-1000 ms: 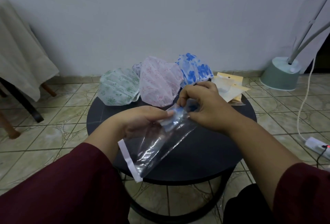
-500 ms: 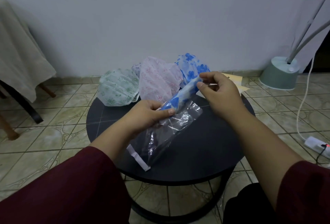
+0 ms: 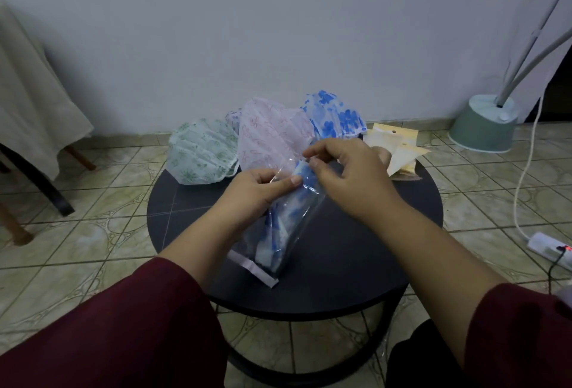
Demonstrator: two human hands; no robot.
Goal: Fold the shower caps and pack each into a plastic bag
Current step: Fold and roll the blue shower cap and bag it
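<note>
So far one folded blue-flowered shower cap (image 3: 280, 226) sits nearly inside the clear plastic bag (image 3: 297, 220), held above the table (image 3: 356, 251); left hand (image 3: 253, 192) and right hand (image 3: 349, 177) fingers pinch its mouth. Green cap (image 3: 201, 155), pink cap (image 3: 269, 136) and blue cap (image 3: 335, 115) wait unfolded at the table's far edge.

left hand (image 3: 252, 191): fingers curled, pinching | right hand (image 3: 349, 171): fingertips curled, pinching

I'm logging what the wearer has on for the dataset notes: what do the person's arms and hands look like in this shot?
Both arms wear loose, wide dark maroon sleeves, the left sleeve and the right sleeve, which end partway along the forearms and leave the rest bare. The left hand and right hand are bare: no gloves show. No rings, watch or bracelets are visible from this angle.
</note>
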